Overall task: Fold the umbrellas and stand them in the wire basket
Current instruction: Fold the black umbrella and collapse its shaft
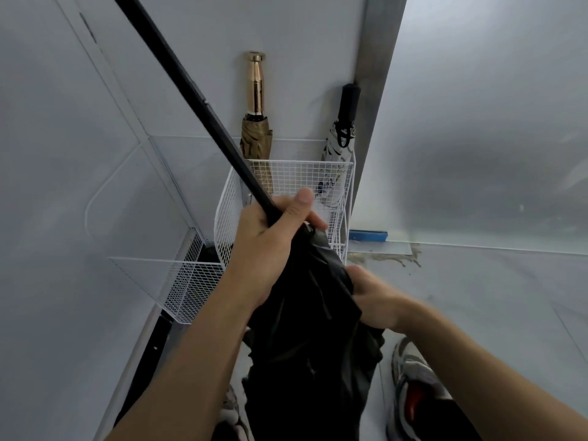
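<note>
A black umbrella [305, 329] hangs in front of me, its long black shaft [191, 90] running up to the top left. My left hand [270, 246] grips the shaft where the canopy begins. My right hand [372, 297] pinches the loose black fabric on its right side. Behind them the white wire basket [337, 173] stands against the wall. In it stand a folded tan umbrella with a gold handle [256, 135] at the left and a folded white patterned umbrella with a black handle [342, 138] at the right.
A second, lower white wire basket [191, 281] sits to the left. White walls close in on both sides, with a grey post [375, 58] at the right. Blue tape [367, 235] marks the floor edge. My sneakers [410, 377] show below.
</note>
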`<state>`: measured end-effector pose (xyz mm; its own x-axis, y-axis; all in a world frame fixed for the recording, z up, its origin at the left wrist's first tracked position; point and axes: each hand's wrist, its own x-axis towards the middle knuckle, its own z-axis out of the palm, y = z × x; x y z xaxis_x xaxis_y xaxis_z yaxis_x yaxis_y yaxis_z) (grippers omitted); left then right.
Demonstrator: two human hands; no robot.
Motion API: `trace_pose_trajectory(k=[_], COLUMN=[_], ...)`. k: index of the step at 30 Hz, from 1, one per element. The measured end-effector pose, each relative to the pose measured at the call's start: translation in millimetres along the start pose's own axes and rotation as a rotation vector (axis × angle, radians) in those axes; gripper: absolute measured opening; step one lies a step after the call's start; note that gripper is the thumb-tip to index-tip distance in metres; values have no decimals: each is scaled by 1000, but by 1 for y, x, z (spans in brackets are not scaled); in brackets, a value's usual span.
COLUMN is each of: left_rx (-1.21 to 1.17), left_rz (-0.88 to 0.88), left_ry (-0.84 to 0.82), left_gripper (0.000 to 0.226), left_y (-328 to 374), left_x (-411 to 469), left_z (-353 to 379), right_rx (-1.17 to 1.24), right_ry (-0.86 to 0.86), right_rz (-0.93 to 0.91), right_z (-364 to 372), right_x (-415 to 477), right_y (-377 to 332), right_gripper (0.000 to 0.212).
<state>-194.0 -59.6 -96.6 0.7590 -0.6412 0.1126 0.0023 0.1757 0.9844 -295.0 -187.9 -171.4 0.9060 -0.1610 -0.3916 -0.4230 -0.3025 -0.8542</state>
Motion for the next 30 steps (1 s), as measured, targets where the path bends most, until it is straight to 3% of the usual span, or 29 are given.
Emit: trace_pose_trajectory(k=[2,3,5,7,10,12,15,17,22,24,27,30], left_rx=[35,32,14,16,76,119,158,171,196,194,219,223], left_rz=[32,26,7,10,18,19,26,27,44,49,68,105], left_ry=[-71,-67,-17,84,199,245,271,271,421,514,625,715], left_gripper=[39,39,47,54,52,53,55,55,54,54,55,54], left_y=[1,0,-5,-11,-19,-24,-28,-30,-30,-33,-35,-33], left_x=[-2,-2,-2,1,9,13,15,16,19,23,27,27], left_z=[-4,-4,-1,-2,-12,-18,-20,-20,-27,-33,-42,-46], right_rx=[53,51,67,131,337,365,-69,-307,121,180,215,119], right_ry=[-92,-143,-194,-168,60,155,188,335,714,697,490,257], right_rz=[-3,-6,19,-1,-107,-153,-122,-114,-239,-319,-371,-232], right_z=[-1,-1,1,1,-9,-14,-4,1,-21,-16,-7,-8], right_x=[-6,-8,-10,-11,-8,-12,-12,-5,-14,-20,-27,-27], right_y=[-8,-10,-12,-13,-13,-16,-12,-6,-11,-15,-18,-12], right_gripper=[46,43,15,18,41,41,25,3,22,29,36,35])
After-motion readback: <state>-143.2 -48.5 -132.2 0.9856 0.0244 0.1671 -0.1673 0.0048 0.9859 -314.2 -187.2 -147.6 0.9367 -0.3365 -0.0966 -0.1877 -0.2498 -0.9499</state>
